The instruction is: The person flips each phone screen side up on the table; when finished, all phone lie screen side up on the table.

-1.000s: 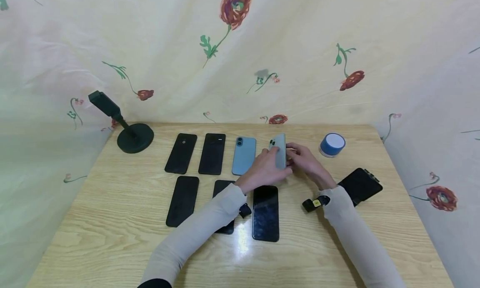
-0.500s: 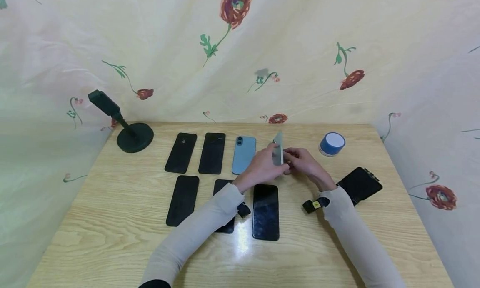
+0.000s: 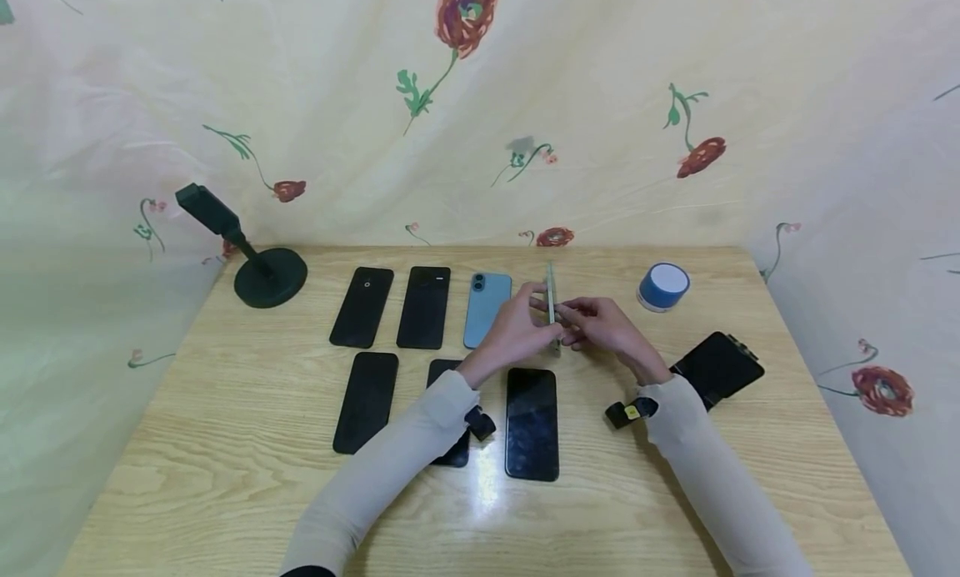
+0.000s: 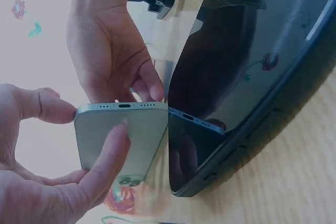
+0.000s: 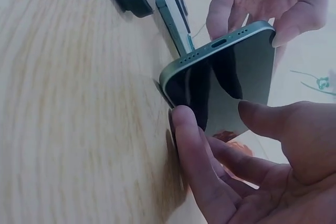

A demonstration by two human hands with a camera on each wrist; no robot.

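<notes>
A pale green smartphone stands on its long edge on the table, nearly edge-on in the head view. My left hand grips it from the left, thumb at a bottom corner and a finger along the back, as the left wrist view shows. From the other side my right hand holds its lower edge, with the fingers curled there and the thumb over the dark screen. A blue phone lies back up to the left. Nearer the front, a black phone lies flat between the forearms.
Two black phones lie left of the blue one, and another nearer me. My left forearm partly covers one more. A black stand is far left. A blue-white cylinder and a black flat device are right.
The green phone has turned from showing its back to nearly edge-on and shifted slightly left. Both hands have moved a little left with it. The other phones stay put.
</notes>
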